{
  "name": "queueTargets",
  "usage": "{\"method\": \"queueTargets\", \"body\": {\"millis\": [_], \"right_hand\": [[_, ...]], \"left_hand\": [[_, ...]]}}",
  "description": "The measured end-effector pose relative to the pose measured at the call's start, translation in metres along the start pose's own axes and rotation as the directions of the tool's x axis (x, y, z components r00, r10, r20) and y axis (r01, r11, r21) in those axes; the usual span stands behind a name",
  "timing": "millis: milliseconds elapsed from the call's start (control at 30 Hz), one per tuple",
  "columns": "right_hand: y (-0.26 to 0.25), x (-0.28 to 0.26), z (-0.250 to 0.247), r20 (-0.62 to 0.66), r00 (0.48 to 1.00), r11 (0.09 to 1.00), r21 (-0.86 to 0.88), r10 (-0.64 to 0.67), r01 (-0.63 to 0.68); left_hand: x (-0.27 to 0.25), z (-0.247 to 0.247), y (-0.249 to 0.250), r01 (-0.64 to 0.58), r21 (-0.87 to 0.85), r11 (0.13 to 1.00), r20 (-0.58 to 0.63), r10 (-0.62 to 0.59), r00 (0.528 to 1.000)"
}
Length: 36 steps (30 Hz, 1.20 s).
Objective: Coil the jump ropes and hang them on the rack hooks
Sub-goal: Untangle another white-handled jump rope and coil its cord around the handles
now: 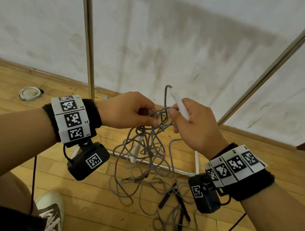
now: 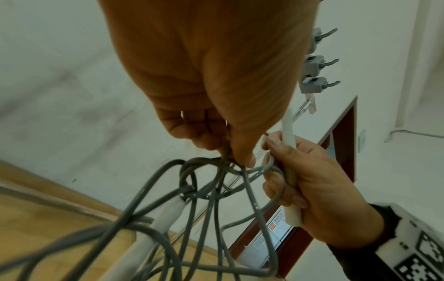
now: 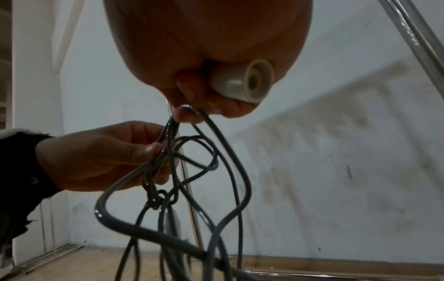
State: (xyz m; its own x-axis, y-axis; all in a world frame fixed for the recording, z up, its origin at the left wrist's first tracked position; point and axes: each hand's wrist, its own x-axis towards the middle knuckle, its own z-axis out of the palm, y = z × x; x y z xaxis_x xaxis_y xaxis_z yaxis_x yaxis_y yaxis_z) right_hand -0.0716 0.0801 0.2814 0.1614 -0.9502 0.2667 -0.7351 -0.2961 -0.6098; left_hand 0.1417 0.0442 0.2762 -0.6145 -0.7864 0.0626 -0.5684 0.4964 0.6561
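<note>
Wood floor [image 1: 85, 199] and scuffed white wall behind: right hand [image 1: 198, 126] wrapped round white handle [image 1: 180, 106], left hand [image 1: 127, 110] pinching grey rope [image 1: 156, 127] strands, tangle hanging to floor between chrome rack poles [image 1: 89, 38], black handles [image 1: 178, 200] lying below.

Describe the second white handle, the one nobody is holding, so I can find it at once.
Start at the right hand, which grips one white handle. Drop straight down through the grey rope tangle below the hands. The other white handle hangs there off the floor, unlike the black handles lying on the wood.
</note>
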Motion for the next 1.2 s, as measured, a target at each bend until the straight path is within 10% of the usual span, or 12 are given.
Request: {"method": "queueTargets", "body": {"millis": [200,433,733,1000,1200], "right_hand": [[0.0,-0.003,0.0,-0.112,0.993,0.998,0.039,-0.035,0.04],[0.016,-0.004,-0.004,0.085,0.994,0.992,-0.101,-0.07,0.079],[0.023,-0.001,-0.005,0.157,0.986,0.998,0.051,-0.054,0.046],[0.059,0.004,-0.034,0.035,0.995,0.989,-0.113,0.095,-0.091],[0.05,-0.001,-0.027,0.09,0.99,0.993,0.029,0.113,-0.116]], "left_hand": [[0.002,0.009,-0.006,0.004,-0.078,0.997,-0.023,-0.006,1.0],[0.004,0.002,-0.006,0.034,-0.099,0.994,-0.25,-0.058,0.966],[0.003,-0.011,0.0,0.007,-0.501,0.865,-0.202,-0.125,0.971],[-0.008,-0.04,-0.024,0.109,-0.07,0.992,-0.227,-0.122,0.966],[-0.008,-0.025,-0.017,0.098,-0.132,0.986,-0.118,-0.114,0.986]]}}
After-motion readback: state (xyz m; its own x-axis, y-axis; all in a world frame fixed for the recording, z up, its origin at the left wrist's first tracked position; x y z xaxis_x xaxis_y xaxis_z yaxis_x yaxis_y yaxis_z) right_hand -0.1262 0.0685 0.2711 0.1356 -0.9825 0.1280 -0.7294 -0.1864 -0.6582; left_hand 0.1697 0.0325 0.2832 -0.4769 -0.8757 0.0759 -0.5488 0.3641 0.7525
